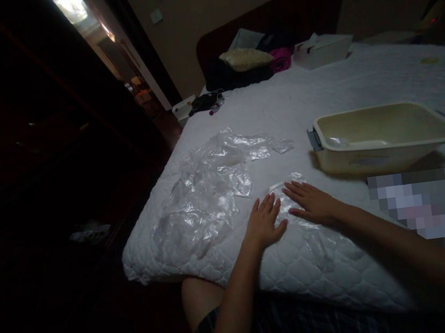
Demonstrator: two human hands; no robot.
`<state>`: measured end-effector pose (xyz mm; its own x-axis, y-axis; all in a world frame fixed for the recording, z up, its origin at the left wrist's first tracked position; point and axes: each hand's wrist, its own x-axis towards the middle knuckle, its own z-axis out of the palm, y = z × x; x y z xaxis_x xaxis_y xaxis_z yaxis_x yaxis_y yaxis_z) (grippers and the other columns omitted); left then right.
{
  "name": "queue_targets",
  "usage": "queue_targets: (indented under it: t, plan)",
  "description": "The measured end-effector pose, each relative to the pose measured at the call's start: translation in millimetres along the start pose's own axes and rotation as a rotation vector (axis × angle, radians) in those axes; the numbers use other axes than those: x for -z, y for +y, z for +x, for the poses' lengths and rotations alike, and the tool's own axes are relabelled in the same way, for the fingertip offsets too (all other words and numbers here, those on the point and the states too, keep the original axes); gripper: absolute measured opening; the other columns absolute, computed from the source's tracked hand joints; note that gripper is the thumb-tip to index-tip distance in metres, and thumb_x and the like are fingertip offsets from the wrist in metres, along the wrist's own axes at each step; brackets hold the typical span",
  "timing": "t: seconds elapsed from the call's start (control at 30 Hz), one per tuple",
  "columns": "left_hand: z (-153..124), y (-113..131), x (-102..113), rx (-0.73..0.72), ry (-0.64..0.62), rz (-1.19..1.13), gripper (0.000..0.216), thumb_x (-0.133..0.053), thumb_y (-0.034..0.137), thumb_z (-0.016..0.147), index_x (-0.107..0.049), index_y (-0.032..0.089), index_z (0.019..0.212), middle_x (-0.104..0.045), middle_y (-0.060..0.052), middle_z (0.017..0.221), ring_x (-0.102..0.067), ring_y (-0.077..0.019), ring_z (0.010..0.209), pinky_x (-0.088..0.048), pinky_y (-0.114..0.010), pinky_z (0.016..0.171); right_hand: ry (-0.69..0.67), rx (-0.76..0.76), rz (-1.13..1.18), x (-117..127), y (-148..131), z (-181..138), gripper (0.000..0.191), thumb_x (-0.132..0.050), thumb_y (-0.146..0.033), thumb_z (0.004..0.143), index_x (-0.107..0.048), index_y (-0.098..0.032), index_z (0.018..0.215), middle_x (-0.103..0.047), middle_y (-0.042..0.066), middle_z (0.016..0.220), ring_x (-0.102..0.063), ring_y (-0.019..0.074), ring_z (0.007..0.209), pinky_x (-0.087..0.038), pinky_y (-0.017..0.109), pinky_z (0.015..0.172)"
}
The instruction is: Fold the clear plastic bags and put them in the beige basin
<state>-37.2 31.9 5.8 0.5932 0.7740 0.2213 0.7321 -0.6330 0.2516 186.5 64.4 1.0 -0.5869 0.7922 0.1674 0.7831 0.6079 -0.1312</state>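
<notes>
Both my hands lie flat on a clear plastic bag [284,206] spread on the white quilted bed [331,94]. My left hand [264,222] rests on the bag's left edge with fingers stretched out. My right hand [310,202] presses on its right part, fingers also straight and together. A crumpled heap of clear plastic bags [205,190] lies just to the left of my hands.
A cream plastic basin [385,138] stands on the bed to the right, beyond my right hand. Pillows, dark clothes and a white box [321,49] sit by the headboard. The bed's corner [137,266] drops off to a dark floor on the left.
</notes>
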Motion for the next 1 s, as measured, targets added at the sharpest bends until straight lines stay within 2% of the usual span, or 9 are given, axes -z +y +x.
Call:
queue_targets:
  t: [0.13, 0.23, 0.33, 0.47, 0.6, 0.7, 0.83, 1.0]
  plan:
    - [-0.1, -0.8, -1.4, 0.007, -0.002, -0.001, 0.061, -0.044, 0.047, 0.088, -0.032, 0.018, 0.141, -0.027, -0.012, 0.151, -0.021, -0.0236, 0.141, -0.017, -0.048, 0.115, 0.016, -0.095, -0.061, 3.2, 39.8, -28.4, 0.068, -0.034, -0.06, 0.088, -0.034, -0.021, 0.143, -0.026, 0.014, 0.15, -0.022, 0.0298, 0.138, -0.024, 0.052, 0.109]
    - [0.1, -1.6, -2.3, 0.009, -0.006, -0.014, 0.061, -0.045, 0.046, 0.088, -0.031, 0.019, 0.141, -0.027, -0.011, 0.15, -0.022, -0.0238, 0.141, -0.018, -0.049, 0.115, 0.036, -0.183, -0.094, 8.5, 64.2, -48.6, 0.067, -0.034, -0.059, 0.088, -0.034, -0.022, 0.144, -0.028, 0.013, 0.15, -0.025, 0.0305, 0.137, -0.024, 0.054, 0.108]
    - [0.3, -2.0, -2.3, 0.012, -0.005, -0.019, 0.061, -0.045, 0.046, 0.088, -0.031, 0.019, 0.141, -0.027, -0.011, 0.151, -0.021, -0.0235, 0.141, -0.018, -0.049, 0.115, 0.053, -0.168, -0.093, 10.7, 77.1, -58.9, 0.066, -0.035, -0.058, 0.088, -0.033, -0.022, 0.144, -0.032, 0.012, 0.148, -0.029, 0.0309, 0.135, -0.026, 0.054, 0.107]
    - [-0.2, -1.2, -1.4, 0.02, -0.001, -0.018, 0.063, -0.045, 0.046, 0.088, -0.029, 0.018, 0.142, -0.026, -0.012, 0.151, -0.02, -0.0233, 0.141, -0.016, -0.048, 0.115, 0.097, -0.149, -0.016, 20.6, 80.8, -56.6, 0.06, -0.033, -0.048, 0.091, -0.035, -0.019, 0.143, -0.038, 0.013, 0.146, -0.036, 0.0298, 0.132, -0.035, 0.05, 0.105]
    - [-2.1, 0.9, -1.0, 0.041, 0.041, -0.007, 0.064, -0.044, 0.045, 0.088, -0.027, 0.016, 0.143, -0.028, -0.012, 0.15, -0.019, -0.0231, 0.141, -0.012, -0.05, 0.116, 0.203, -0.185, 0.04, 43.1, 64.4, -47.8, 0.06, -0.035, -0.043, 0.091, -0.032, -0.015, 0.144, -0.041, 0.015, 0.143, -0.039, 0.0307, 0.13, -0.037, 0.048, 0.105]
    - [-3.8, 2.5, -0.4, 0.059, 0.079, 0.001, 0.066, -0.045, 0.044, 0.087, -0.025, 0.014, 0.143, -0.029, -0.013, 0.149, -0.018, -0.0231, 0.142, -0.007, -0.051, 0.116, 0.167, -0.106, 0.059, 51.4, 33.5, -46.8, 0.055, -0.033, -0.043, 0.093, -0.039, -0.015, 0.14, -0.046, 0.016, 0.139, -0.044, 0.0279, 0.127, -0.039, 0.045, 0.104]
    - [-7.7, 1.5, 4.2, 0.089, 0.074, 0.002, 0.063, -0.044, 0.043, 0.088, -0.027, 0.014, 0.142, -0.028, -0.014, 0.15, -0.018, -0.0232, 0.142, -0.005, -0.053, 0.116, 0.051, -0.014, 0.051, 32.2, -5.4, -58.4, 0.055, -0.035, -0.048, 0.092, -0.046, -0.016, 0.135, -0.044, 0.016, 0.14, -0.044, 0.0285, 0.127, -0.039, 0.046, 0.103]
    - [-26.1, -7.3, 15.9, 0.09, 0.035, -0.042, 0.054, -0.041, 0.044, 0.091, -0.037, 0.015, 0.137, -0.034, -0.012, 0.147, -0.019, -0.0244, 0.141, -0.013, -0.053, 0.115, -0.017, -0.092, 0.047, -1.6, -12.3, -73.4, 0.059, -0.036, -0.053, 0.091, -0.044, -0.018, 0.137, -0.037, 0.016, 0.145, -0.035, 0.0298, 0.133, -0.031, 0.05, 0.107]
